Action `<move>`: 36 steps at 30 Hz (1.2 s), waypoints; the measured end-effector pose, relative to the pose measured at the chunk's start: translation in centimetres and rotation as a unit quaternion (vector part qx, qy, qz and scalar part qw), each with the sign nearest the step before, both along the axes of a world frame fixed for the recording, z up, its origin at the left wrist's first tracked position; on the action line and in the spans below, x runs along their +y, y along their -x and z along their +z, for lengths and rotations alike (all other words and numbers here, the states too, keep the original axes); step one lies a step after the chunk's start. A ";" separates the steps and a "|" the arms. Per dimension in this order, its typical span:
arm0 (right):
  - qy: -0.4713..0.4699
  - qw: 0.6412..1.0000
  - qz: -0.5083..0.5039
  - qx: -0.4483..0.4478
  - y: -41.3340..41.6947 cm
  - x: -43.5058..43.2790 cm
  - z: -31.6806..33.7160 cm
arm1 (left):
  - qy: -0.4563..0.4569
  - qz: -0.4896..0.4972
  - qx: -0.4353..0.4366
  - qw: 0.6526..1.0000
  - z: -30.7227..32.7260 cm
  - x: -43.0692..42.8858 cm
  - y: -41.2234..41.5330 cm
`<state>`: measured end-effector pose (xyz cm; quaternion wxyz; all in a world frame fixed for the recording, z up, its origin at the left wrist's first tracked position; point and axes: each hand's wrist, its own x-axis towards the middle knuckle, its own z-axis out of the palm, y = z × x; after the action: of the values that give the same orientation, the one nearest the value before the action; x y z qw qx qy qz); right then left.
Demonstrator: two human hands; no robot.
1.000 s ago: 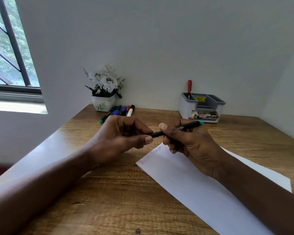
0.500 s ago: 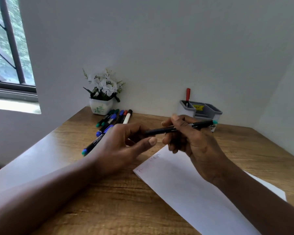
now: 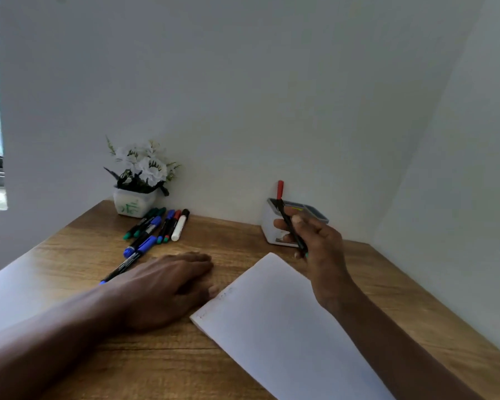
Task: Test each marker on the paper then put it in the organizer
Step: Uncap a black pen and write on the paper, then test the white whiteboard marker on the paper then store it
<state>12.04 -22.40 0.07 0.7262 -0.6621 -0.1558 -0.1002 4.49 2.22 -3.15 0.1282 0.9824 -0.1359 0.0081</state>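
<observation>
My right hand grips a black marker with a green end, held up steeply right in front of the grey-and-white organizer at the back wall. A red marker stands in the organizer's left compartment. My left hand rests flat on the wooden desk, its thumb touching the left edge of the white paper. Faint marks show near the paper's left edge. Several markers lie in a loose group left of centre; a blue-capped one reaches under my left hand.
A white pot of white flowers stands at the back left against the wall. The desk fits into a corner, with a wall close on the right. A window is at the far left edge.
My hands have parted. The right hand carried the marker back and right to the organizer and tipped it upright. The left hand dropped flat onto the desk beside the paper.
</observation>
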 end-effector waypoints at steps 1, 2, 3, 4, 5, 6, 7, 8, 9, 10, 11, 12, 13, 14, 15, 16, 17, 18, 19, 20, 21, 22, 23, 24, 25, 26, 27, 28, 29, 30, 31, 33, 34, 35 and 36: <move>0.007 1.000 -0.030 -0.006 -0.3 0.0 0.2 | 0.001 -0.002 0.000 1.000 0.0 0.1 0.0; 0.012 0.998 -0.055 -0.008 -0.8 -0.1 0.4 | 0.004 -0.005 0.000 1.000 0.0 0.1 0.0; 0.015 0.997 -0.077 -0.003 -1.5 -0.2 0.6 | 0.006 -0.006 0.002 1.000 -0.1 0.1 0.0; 0.017 0.995 -0.098 0.004 -2.3 -0.3 1.0 | 0.007 -0.007 0.002 1.000 -0.1 0.1 0.0; 0.020 0.993 -0.116 0.014 -3.4 -0.5 1.5 | 0.008 -0.009 0.001 1.000 0.0 0.1 0.0; 0.022 0.991 -0.128 0.025 -4.4 -0.6 2.1 | 0.008 -0.009 0.000 1.000 0.0 0.1 0.0; 0.020 0.990 -0.138 0.031 -5.7 -0.7 2.9 | 0.008 -0.010 0.000 1.000 0.1 0.2 -0.1; 0.018 0.988 -0.147 0.032 -6.9 -0.7 3.7 | 0.006 -0.010 0.002 1.000 0.1 0.1 -0.1; 0.027 0.986 -0.160 0.025 -8.0 -0.7 4.5 | 0.005 -0.010 0.006 1.000 0.1 0.1 -0.1; 0.047 0.984 -0.174 0.011 -9.1 -0.5 5.2 | 0.005 -0.010 0.007 1.000 0.1 0.1 -0.1; 0.072 0.979 -0.188 -0.010 -10.2 -0.3 5.8 | 0.006 -0.011 0.007 1.000 0.0 0.1 -0.2; 0.102 0.974 -0.200 -0.037 -11.1 0.0 6.3 | 0.007 -0.011 0.007 1.000 0.0 0.2 -0.2; 0.136 0.966 -0.209 -0.067 -11.9 0.2 6.7 | 0.009 -0.012 0.007 1.000 -0.1 0.2 -0.3; 0.168 0.957 -0.214 -0.098 -12.6 0.5 7.0 | 0.011 -0.012 0.008 1.000 -0.1 0.3 -0.3; 0.197 0.948 -0.216 -0.126 -13.3 0.9 7.2 | 0.013 -0.011 0.010 1.000 -0.2 0.3 -0.4; 0.224 0.938 -0.216 -0.150 -13.8 1.2 7.3 | 0.015 -0.011 0.010 1.000 -0.2 0.3 -0.4; 0.248 0.929 -0.216 -0.170 -14.3 1.6 7.2 | 0.017 -0.011 0.009 1.000 -0.3 0.4 -0.5; 0.272 0.919 -0.216 -0.185 -14.6 2.0 7.2 | 0.019 -0.012 0.008 1.000 -0.3 0.4 -0.5; 0.299 0.909 -0.215 -0.195 -14.9 2.4 6.9 | 0.021 -0.013 0.007 1.000 -0.4 0.4 -0.5; 0.328 0.897 -0.215 -0.204 -15.1 2.7 6.6 | 0.023 -0.013 0.007 1.000 -0.4 0.4 -0.5; 0.360 0.883 -0.214 -0.212 -15.4 2.9 6.2 | 0.025 -0.013 0.008 1.000 -0.3 0.4 -0.5; 0.390 0.870 -0.210 -0.216 -15.7 3.1 5.7 | 0.026 -0.013 0.010 1.000 -0.3 0.4 -0.5; 0.414 0.861 -0.205 -0.214 -16.1 3.1 5.1 | 0.028 -0.012 0.011 0.999 -0.3 0.4 -0.4; 0.435 0.852 -0.202 -0.210 -16.5 3.2 4.6 | 0.029 -0.011 0.011 0.999 -0.2 0.3 -0.4; 0.455 0.842 -0.204 -0.208 -16.8 3.2 4.1 | 0.030 -0.011 0.010 0.999 -0.2 0.3 -0.4; 0.472 0.831 -0.209 -0.206 -17.0 3.3 3.7 | 0.031 -0.011 0.010 0.999 -0.1 0.3 -0.4; 0.484 0.824 -0.214 -0.203 -17.1 3.4 3.4 | 0.031 -0.011 0.011 0.999 -0.1 0.3 -0.4; 0.493 0.818 -0.219 -0.200 -17.1 3.4 3.3 | 0.032 -0.012 0.014 0.999 0.0 0.3 -0.4; 0.501 0.811 -0.227 -0.198 -17.0 3.5 3.3 | 0.031 -0.012 0.017 0.999 0.0 0.2 -0.3; 0.514 0.802 -0.234 -0.196 -16.9 3.6 3.5 | 0.031 -0.012 0.019 0.999 0.1 0.2 -0.3; 0.528 0.793 -0.236 -0.191 -16.9 3.7 3.7 | 0.032 -0.012 0.020 0.999 0.1 0.2 -0.3; 0.561 0.777 -0.227 -0.173 -16.9 3.7 4.4 | 0.033 -0.010 0.022 0.999 0.1 0.2 -0.3; 0.574 0.772 -0.219 -0.164 -16.7 3.7 4.7 | 0.033 -0.008 0.024 0.999 0.2 0.2 -0.2; 0.581 0.769 -0.212 -0.162 -16.5 3.7 4.9 | 0.031 -0.007 0.025 0.999 0.2 0.2 -0.2; 0.582 0.765 -0.213 -0.174 -16.2 3.8 5.1 | 0.030 -0.007 0.026 0.999 0.2 0.2 -0.2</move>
<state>28.22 -18.59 5.13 0.1214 -0.9451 -0.1631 -0.2560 4.65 2.39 -2.97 0.1610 0.9770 -0.1388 -0.0146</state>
